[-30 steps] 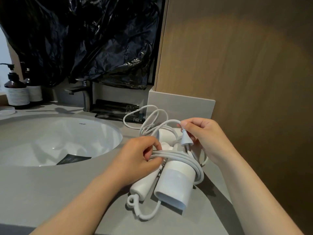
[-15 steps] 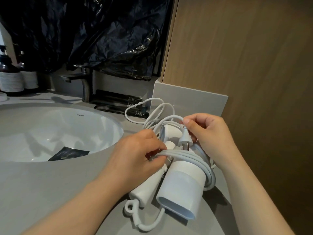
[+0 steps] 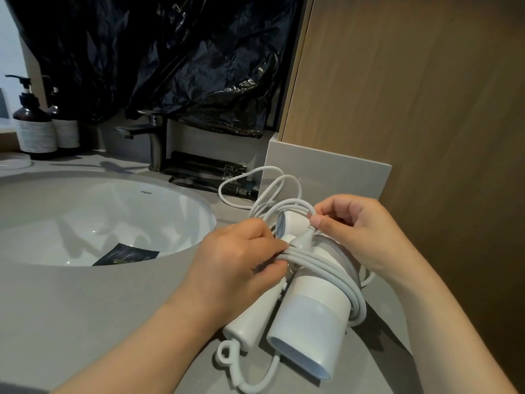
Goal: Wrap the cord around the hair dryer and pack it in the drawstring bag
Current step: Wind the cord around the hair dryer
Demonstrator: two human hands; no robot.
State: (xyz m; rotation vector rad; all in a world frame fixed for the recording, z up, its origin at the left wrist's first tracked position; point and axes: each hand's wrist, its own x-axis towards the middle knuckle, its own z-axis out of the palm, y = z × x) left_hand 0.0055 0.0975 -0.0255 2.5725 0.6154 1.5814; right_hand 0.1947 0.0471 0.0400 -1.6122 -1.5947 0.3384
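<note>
A white hair dryer (image 3: 308, 325) is held just above the grey counter (image 3: 85, 322), its nozzle pointing toward me and its folded handle (image 3: 250, 319) alongside. Several turns of white cord (image 3: 326, 265) circle the barrel, and loose loops (image 3: 255, 183) trail behind. My left hand (image 3: 241, 263) grips the wrapped cord and the dryer body. My right hand (image 3: 358, 231) pinches the cord at the plug end (image 3: 301, 241), pressing the plug against the coils. No drawstring bag is in view.
A white sink basin (image 3: 99, 217) with a dark sachet (image 3: 125, 254) lies to the left, a faucet (image 3: 150, 137) behind it. Black packets (image 3: 204, 174) lie by the backsplash. Two pump bottles (image 3: 37, 123) stand far left. A wood panel (image 3: 412, 95) rises on the right.
My right hand has brought the plug down and leftward onto the wrapped coils beside my left fingers. Both hands and the dryer stay in about the same place.
</note>
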